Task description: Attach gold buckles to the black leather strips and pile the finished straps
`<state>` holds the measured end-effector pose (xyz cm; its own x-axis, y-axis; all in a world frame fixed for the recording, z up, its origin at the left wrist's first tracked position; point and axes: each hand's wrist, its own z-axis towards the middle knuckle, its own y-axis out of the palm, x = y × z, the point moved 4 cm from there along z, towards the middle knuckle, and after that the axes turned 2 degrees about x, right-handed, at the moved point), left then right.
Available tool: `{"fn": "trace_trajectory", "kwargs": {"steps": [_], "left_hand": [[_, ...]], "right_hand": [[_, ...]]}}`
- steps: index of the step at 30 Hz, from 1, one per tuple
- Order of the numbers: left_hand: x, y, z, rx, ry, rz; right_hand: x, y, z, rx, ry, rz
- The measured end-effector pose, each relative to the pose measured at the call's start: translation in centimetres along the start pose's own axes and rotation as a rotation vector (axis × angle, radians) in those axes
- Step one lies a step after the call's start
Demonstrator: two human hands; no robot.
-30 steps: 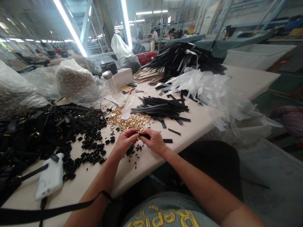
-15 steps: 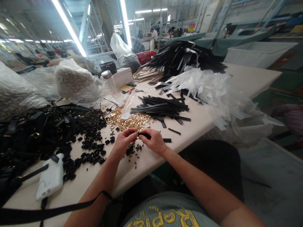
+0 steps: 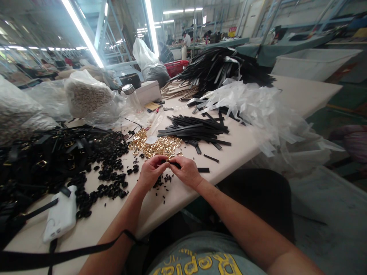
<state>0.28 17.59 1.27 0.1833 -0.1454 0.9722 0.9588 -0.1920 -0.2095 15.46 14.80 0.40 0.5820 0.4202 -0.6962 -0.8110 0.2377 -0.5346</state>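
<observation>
My left hand [image 3: 152, 171] and my right hand [image 3: 185, 171] meet fingertip to fingertip above the table's near edge, both pinched closed. Inside the curl of my right hand runs a black strap [image 3: 175, 165]. Whatever my left fingers grip is small and mostly covered by them. Just beyond the fingertips lies a heap of gold buckles [image 3: 160, 147]. Below the hands are scattered small black bits [image 3: 163, 181]. A pile of flat black straps [image 3: 197, 130] lies behind my right hand, and a black strap end [image 3: 203, 170] shows beside its wrist.
Black loops [image 3: 111, 187] and a mass of buckled black straps [image 3: 43, 156] cover the left side, with a white device [image 3: 60, 214] in front. Glasses [image 3: 132, 131], a bottle [image 3: 132, 95] and filled plastic bags [image 3: 86, 95] stand behind. White plastic strips [image 3: 258, 107] hang over the right edge.
My fingertips have drawn closer together, and my left hand has turned slightly. A gold glint at the fingertips is now less visible. The piles look unchanged.
</observation>
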Motion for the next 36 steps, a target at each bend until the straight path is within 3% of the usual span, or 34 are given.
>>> {"fn": "trace_trajectory", "kwargs": {"steps": [6,11,18,26,31,36], "left_hand": [[2.2,0.0,-0.3,-0.132,0.359,0.362],[2.0,-0.3,-0.4,-0.267,0.424,0.459],[1.3,-0.8,-0.5,-0.283,0.506,0.674],[1.6,-1.6,-0.2,-0.195,0.404,0.624],[0.5,-2.6,0.1,-0.045,0.134,0.404],[-0.2,-1.2,-0.1,-0.100,-0.107,0.078]], "right_hand": [[-0.1,-0.1,0.1,-0.028,0.006,-0.033],[-0.3,-0.1,0.2,-0.052,0.019,-0.016],[-0.2,0.1,0.2,-0.083,0.002,-0.013],[-0.3,0.1,0.2,-0.089,-0.001,0.015],[0.1,-0.1,0.3,-0.038,0.052,0.004],[0.0,-0.4,0.4,-0.021,0.060,0.025]]}}
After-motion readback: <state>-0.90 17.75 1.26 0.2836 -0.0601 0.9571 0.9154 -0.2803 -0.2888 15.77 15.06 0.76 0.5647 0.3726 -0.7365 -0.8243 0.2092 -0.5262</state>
